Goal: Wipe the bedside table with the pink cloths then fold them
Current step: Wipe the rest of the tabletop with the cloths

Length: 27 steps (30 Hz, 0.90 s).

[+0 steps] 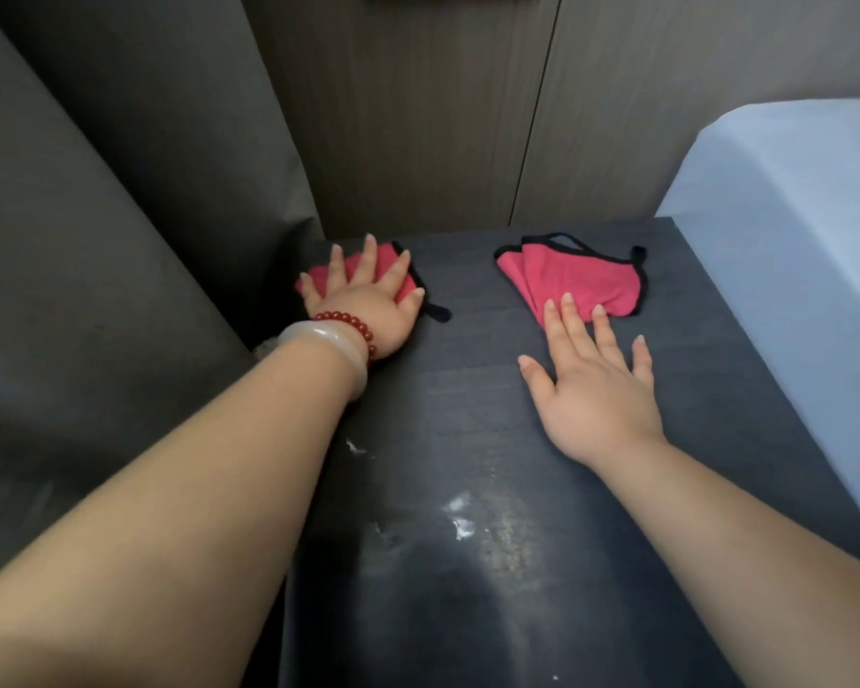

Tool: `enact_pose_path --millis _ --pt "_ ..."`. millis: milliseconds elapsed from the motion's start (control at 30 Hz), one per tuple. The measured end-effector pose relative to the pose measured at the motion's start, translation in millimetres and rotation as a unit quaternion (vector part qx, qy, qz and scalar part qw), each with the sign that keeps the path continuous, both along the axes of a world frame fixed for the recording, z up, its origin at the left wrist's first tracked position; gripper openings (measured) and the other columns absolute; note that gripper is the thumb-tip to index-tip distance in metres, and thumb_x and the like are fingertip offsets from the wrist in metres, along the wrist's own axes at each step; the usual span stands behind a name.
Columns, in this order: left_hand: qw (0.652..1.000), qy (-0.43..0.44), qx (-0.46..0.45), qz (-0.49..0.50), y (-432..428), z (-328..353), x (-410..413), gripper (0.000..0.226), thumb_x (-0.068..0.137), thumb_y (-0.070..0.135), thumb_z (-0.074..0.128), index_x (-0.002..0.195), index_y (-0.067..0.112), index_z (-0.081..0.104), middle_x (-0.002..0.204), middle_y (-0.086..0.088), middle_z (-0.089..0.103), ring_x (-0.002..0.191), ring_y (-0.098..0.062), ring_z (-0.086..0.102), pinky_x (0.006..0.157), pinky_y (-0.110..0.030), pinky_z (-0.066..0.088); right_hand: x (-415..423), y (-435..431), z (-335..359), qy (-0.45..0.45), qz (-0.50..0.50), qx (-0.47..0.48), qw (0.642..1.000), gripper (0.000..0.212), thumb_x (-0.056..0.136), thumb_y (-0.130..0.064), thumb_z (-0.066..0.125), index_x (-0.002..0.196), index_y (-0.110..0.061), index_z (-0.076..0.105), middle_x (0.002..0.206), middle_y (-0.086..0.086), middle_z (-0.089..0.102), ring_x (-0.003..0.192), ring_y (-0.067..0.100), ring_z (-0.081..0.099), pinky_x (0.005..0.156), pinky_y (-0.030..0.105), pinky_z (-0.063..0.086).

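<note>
Pressing L hand flat on pink cloth; bed rt.

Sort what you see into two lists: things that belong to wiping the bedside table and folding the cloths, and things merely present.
Belong to the job:
left pink cloth
right pink cloth
bedside table
left hand
right hand

Merely present:
bed
wooden wall panel

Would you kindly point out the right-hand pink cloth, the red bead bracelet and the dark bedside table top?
Right-hand pink cloth with black trim (574, 278), head view, middle of fabric.
Red bead bracelet (351, 324), head view, beads on left wrist.
Dark bedside table top (467, 389), head view, bare centre.
</note>
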<state>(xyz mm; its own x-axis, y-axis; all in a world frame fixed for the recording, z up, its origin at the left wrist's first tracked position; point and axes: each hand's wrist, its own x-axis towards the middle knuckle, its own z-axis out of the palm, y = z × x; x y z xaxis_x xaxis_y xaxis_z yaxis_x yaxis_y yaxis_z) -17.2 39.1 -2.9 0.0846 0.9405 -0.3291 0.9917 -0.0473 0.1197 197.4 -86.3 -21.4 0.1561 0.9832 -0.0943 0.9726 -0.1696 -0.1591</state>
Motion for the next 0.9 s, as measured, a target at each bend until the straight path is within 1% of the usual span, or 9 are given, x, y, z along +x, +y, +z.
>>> enact_pose_path --millis 100,200,267,367,433,633,700,800,900 --pt "0.997 -0.006 0.039 -0.06 -50 -5 30 0.06 0.095 0.061 0.017 0.149 0.047 -0.004 0.159 0.008 -0.022 0.145 -0.032 -0.02 0.111 -0.065 -0.01 -1 -1 0 0.002 -0.001 -0.002 1.0 0.065 0.093 -0.06 0.009 0.149 -0.036 -0.013 0.157 -0.019 -0.016 0.146 0.012 -0.015 0.117 0.052 -0.004" --pt "0.99 -0.022 0.055 -0.127 -91 -6 40 0.059 0.095 0.062 0.015 0.149 0.048 -0.005 0.159 0.01 -0.021 0.145 -0.028 -0.021 0.112 -0.061 -0.013 -1 -2 2 0.004 -0.002 -0.002 1.0 0.064 0.093 -0.059 0.009 0.149 -0.036 -0.014 0.157 -0.019 -0.017 0.146 0.011 -0.015 0.117 0.051 -0.004" --pt "0.993 -0.022 0.048 -0.104 -68 -4 26 0.06 0.094 0.063 0.018 0.148 0.05 -0.004 0.159 0.011 -0.019 0.146 -0.027 -0.019 0.113 -0.06 -0.011 -1 -1 2 0.002 -0.001 0.0 1.0 0.063 0.094 -0.057 0.01 0.149 -0.035 -0.013 0.157 -0.019 -0.017 0.146 0.012 -0.014 0.117 0.051 -0.004" --pt "1.0 -0.015 -0.004 -0.026 -23 4 6 0.061 0.095 0.061 0.023 0.149 0.048 -0.005 0.16 0.01 -0.018 0.146 -0.03 -0.017 0.113 -0.062 -0.007 -1 -1 0 -0.003 -0.001 -0.002 1.0 0.062 0.095 -0.055 0.01 0.149 -0.035 -0.013 0.157 -0.018 -0.017 0.146 0.012 -0.014 0.118 0.051 -0.004" --pt "1.0 -0.009 0.008 -0.009 -21 1 13 0.062 0.096 0.057 0.024 0.15 0.045 -0.005 0.16 0.008 -0.017 0.145 -0.032 -0.018 0.111 -0.065 -0.008 0 -1 -1 -0.003 0.0 -0.001 1.0 0.062 0.095 -0.055 0.01 0.149 -0.036 -0.013 0.157 -0.019 -0.017 0.146 0.012 -0.014 0.118 0.051 -0.004" --pt "0.983 -0.022 0.076 -0.165 -92 -10 51 0.057 0.096 0.059 0.017 0.149 0.049 0.0 0.161 0.01 -0.015 0.146 -0.03 -0.018 0.11 -0.065 -0.013 0 -2 0 0.001 0.004 0.004 1.0 0.058 0.097 -0.048 0.01 0.15 -0.035 -0.009 0.158 -0.018 -0.014 0.146 0.011 -0.012 0.118 0.051 -0.002" --pt "0.987 -0.017 0.072 -0.142 -73 -6 27 0.056 0.095 0.062 0.017 0.148 0.052 0.0 0.161 0.011 -0.014 0.146 -0.029 -0.016 0.111 -0.064 -0.01 0 -2 0 0.007 0.004 0.01 1.0 0.057 0.097 -0.046 0.01 0.15 -0.035 -0.007 0.158 -0.018 -0.012 0.147 0.011 -0.011 0.118 0.051 -0.002" --pt "0.998 -0.007 0.01 -0.054 -44 1 -6 0.056 0.096 0.059 0.018 0.148 0.051 -0.002 0.16 0.011 -0.018 0.146 -0.029 -0.018 0.112 -0.063 -0.008 1 0 -1 0.007 0.004 0.012 1.0 0.057 0.097 -0.047 0.009 0.15 -0.035 -0.007 0.158 -0.017 -0.011 0.147 0.011 -0.01 0.118 0.052 -0.003" --pt "0.998 -0.004 0.019 -0.059 -74 1 6 0.056 0.098 0.054 0.019 0.149 0.048 -0.004 0.16 0.009 -0.02 0.145 -0.032 -0.02 0.111 -0.064 -0.01 1 -1 -3 0.008 0.001 0.008 1.0 0.058 0.097 -0.049 0.01 0.151 -0.035 -0.006 0.158 -0.018 -0.011 0.147 0.011 -0.01 0.118 0.052 -0.003"
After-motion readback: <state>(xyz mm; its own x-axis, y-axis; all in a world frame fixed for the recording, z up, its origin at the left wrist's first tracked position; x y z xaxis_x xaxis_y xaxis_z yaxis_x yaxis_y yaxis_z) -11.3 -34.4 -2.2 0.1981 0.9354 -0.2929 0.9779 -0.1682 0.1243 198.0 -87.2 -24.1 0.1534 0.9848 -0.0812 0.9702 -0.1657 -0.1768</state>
